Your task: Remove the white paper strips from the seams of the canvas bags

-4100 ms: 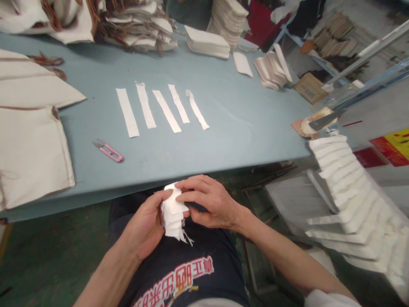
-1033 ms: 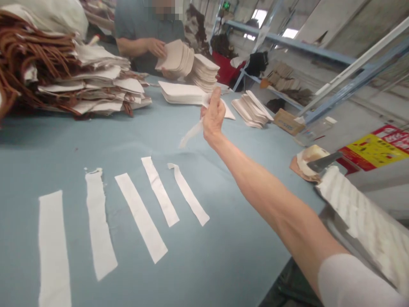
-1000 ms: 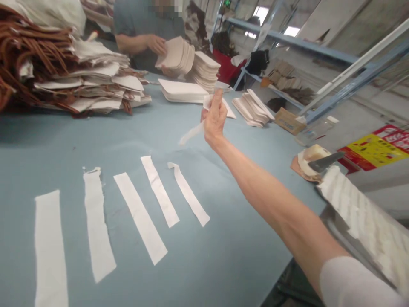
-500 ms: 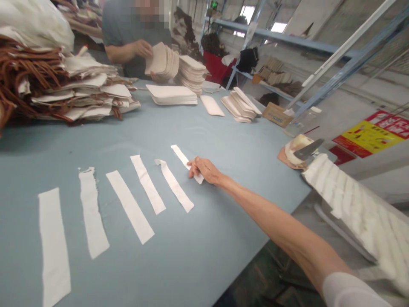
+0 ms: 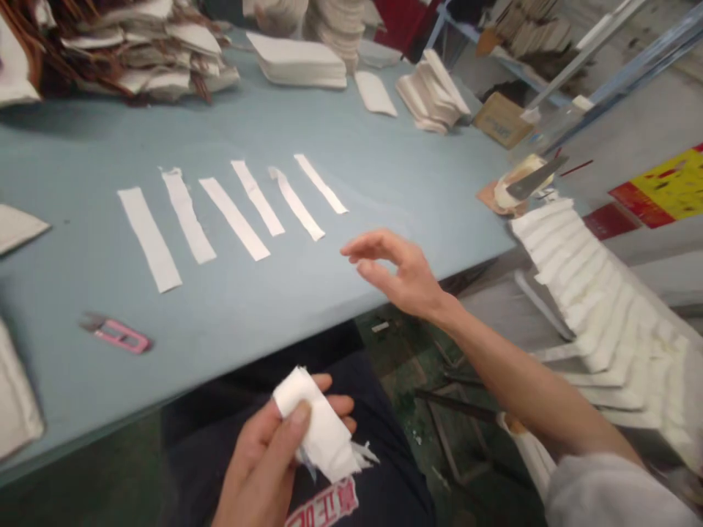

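Note:
My left hand (image 5: 274,439) grips a folded bundle of white cloth strips (image 5: 318,428) with frayed lower ends, held over my lap below the table edge. Over the front edge of the table hovers my right hand (image 5: 398,271), fingers curved and apart, nothing between them. Several white strips lie in a slanted row on the blue-green table; the rightmost strip (image 5: 321,183) is the narrowest and closest to my right hand. The leftmost strip (image 5: 149,238) is wider. One strip (image 5: 190,216) has a ragged top end.
Pink thread snips (image 5: 118,333) lie at the table's front left. Stacked pale pieces (image 5: 296,62) stand at the back, beside a heap of brown-edged pieces (image 5: 143,44). A blade (image 5: 535,179) rests on a roll at the right corner. White layered material (image 5: 593,285) hangs at right.
My right hand has let go of the rightmost strip and drawn back toward me. The view has tipped down, bringing my left hand with its bundle and the pink snips into sight.

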The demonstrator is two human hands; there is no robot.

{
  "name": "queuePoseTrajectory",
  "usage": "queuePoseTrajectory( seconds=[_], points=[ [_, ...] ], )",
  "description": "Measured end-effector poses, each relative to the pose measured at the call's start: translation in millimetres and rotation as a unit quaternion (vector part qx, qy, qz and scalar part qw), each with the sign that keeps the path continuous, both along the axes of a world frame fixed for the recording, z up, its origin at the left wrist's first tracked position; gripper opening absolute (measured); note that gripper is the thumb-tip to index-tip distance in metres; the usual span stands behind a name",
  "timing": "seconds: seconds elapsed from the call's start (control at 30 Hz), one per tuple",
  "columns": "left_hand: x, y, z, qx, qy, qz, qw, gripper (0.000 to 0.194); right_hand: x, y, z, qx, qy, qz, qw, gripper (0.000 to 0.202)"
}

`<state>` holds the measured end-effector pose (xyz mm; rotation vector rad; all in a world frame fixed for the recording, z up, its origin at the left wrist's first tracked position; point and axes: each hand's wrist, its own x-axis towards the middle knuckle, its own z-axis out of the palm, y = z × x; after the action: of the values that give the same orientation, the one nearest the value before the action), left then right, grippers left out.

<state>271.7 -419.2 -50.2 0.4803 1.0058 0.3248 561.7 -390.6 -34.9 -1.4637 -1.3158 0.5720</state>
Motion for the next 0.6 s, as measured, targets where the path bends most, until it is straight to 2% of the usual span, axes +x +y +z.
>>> queuePoseTrajectory(
  seconds=[0.1,0.2,0.27,0.4,0.6],
  points=[
    [-1.6,8.0,4.4,-0.005,-0.031,0.061,0.998,0.051,-46.4,-56.6,7.3,0.004,-0.072,0.067,0.995,0.025],
    [-5.3,11.9,9.2,-0.002,-0.039,0.095,0.995,0.051,-76.3,-86.7,6.4,0.06,-0.119,0.113,0.985,0.035],
    [-8.0,11.3,13.3,0.003,-0.041,0.101,0.994,0.053,-89.1,-93.9,7.3,0.101,-0.141,0.13,0.976,0.038],
    [-12.2,5.9,21.8,0.031,-0.042,0.112,0.992,0.057,-106.3,-95.2,14.5,0.144,-0.178,0.149,0.962,0.029],
    [-13.3,-5.5,27.5,0.05,-0.09,0.123,0.987,0.038,-116.2,-92.1,11.0,0.196,-0.299,0.148,0.922,0.022]
  ],
)
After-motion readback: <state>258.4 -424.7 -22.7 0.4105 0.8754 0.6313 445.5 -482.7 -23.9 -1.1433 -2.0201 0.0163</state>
